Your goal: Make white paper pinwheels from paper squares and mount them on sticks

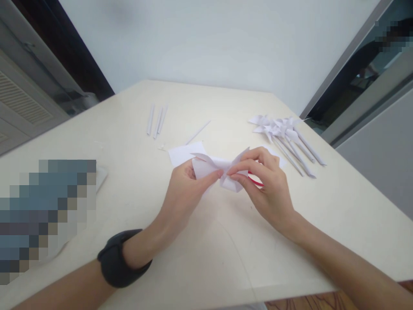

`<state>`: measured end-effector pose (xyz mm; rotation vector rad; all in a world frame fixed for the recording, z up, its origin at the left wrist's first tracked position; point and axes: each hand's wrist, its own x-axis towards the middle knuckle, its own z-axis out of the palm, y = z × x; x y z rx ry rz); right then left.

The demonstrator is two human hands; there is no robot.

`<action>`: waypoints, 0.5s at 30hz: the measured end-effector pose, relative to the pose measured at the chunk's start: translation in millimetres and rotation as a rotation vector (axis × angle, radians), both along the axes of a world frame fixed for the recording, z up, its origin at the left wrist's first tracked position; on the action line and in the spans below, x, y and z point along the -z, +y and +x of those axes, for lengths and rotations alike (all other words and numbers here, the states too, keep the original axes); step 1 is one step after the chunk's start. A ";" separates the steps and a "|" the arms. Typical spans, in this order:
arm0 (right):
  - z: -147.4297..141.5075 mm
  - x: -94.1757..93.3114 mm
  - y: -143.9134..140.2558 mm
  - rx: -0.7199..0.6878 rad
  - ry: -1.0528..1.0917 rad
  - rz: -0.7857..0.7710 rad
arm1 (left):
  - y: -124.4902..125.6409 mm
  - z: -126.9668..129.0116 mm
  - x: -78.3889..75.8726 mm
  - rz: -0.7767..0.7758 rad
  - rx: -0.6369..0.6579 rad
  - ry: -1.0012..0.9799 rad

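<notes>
Between my two hands, just above the table, is a piece of white paper (206,167) with its corners curling up and folded toward the middle. My left hand (189,181) pinches its left side, the thumb pressing near the centre. From the other side my right hand (264,181) closes thumb and fingers on the paper close to that same centre. Part of a red-handled tool (256,180), perhaps scissors, shows behind my right fingers; the rest of it is hidden. A flat white sheet (180,154) lies on the table beyond my left hand.
Several white paper pinwheels (280,129) on rolled paper sticks lie at the right. Three rolled paper tubes (157,122) rest at the back left, and a thin paper stick (198,132) lies nearer the middle. A blurred-out object (48,211) covers the table's left side.
</notes>
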<state>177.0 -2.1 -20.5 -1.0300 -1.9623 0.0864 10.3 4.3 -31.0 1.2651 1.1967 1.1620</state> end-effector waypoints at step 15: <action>-0.5 6.9 4.9 0.034 -0.001 -0.053 | -1.8 -0.9 -6.1 -0.009 0.081 0.026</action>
